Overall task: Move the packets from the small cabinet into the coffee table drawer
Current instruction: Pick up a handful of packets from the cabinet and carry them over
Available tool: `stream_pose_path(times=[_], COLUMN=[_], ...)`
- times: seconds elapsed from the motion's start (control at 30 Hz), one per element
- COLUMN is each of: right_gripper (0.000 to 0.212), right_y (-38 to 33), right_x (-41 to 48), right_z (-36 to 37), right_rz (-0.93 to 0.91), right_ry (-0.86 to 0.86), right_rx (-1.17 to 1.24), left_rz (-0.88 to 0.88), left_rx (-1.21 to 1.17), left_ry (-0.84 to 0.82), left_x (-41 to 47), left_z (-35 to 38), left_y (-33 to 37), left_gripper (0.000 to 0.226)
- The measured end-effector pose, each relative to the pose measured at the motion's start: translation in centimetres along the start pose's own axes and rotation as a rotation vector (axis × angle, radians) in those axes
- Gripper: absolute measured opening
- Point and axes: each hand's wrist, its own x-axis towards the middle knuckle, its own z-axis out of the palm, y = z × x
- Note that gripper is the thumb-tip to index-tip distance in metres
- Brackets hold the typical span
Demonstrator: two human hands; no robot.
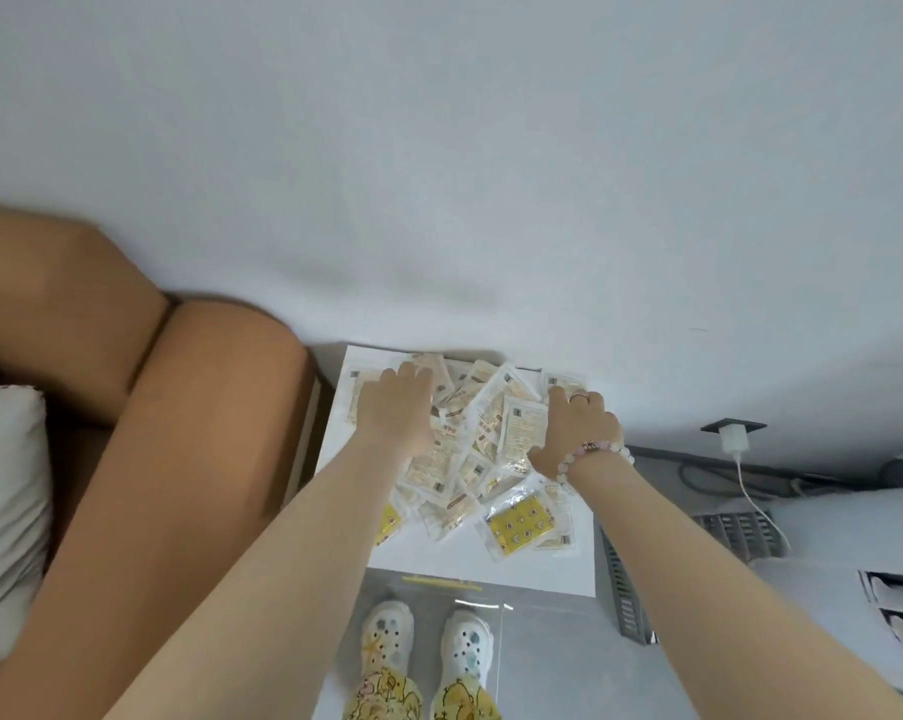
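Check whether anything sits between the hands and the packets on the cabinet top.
Nothing visible does. The left hand and the right hand both rest directly on the packets, which lie loose and uncovered on the cabinet top. The coffee table drawer is out of view, so the path there cannot be judged.

Head camera looks steeply down, close above the small cabinet (439, 563) top.

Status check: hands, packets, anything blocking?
Spread on the pile: left hand, right hand. All packets heaped on cabinet top, none lifted. Coffee table drawer not in view.
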Motion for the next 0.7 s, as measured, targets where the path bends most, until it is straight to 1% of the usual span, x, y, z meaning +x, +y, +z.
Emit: stream_pose_path(times=[0.1, 0.23, 0.3, 0.37, 0.47, 0.6, 0.7], right_gripper=[0.065, 0.077, 0.089, 0.103, 0.108, 0.116, 0.113], right_y=[-1.0, -3.0, -3.6, -4.1, -4.6, -5.6, -6.3], right_x=[3.0, 6.9, 9.1, 11.3, 13.7, 16.5, 17.3], right_z=[3.6, 7.0, 8.8, 9.9, 10.6, 11.5, 13.0], right_rz=[0.079, 0.263, 0.346, 0.392, 0.397, 0.427, 0.445], right_ry=[-0.058, -0.120, -0.161, -0.198, -0.252, -0.283, -0.242], right_rx=[0.027, 0.206, 0.309, 0.356, 0.387, 0.549, 0.592], left_rz=[-0.028, -0.082, -0.089, -0.096, -0.136, -0.223, -0.280], left_rx=[-0.038, -0.065, -0.057, -0.062, -0.123, -0.311, -0.377], left_ry=[-0.109, -0.188, -0.197, -0.198, -0.207, -0.209, -0.210], left_x=[1.4, 3.2, 4.1, 5.4, 7.1, 9.3, 10.1], left_z=[4.3, 9.5, 11.6, 13.3, 15.6, 17.5, 18.4], left_y=[-1.5, -3.4, -3.7, -3.8, -3.5, -2.4, -1.5], left_gripper=[0.058, 0.059, 0.057, 0.057, 0.069, 0.084, 0.098])
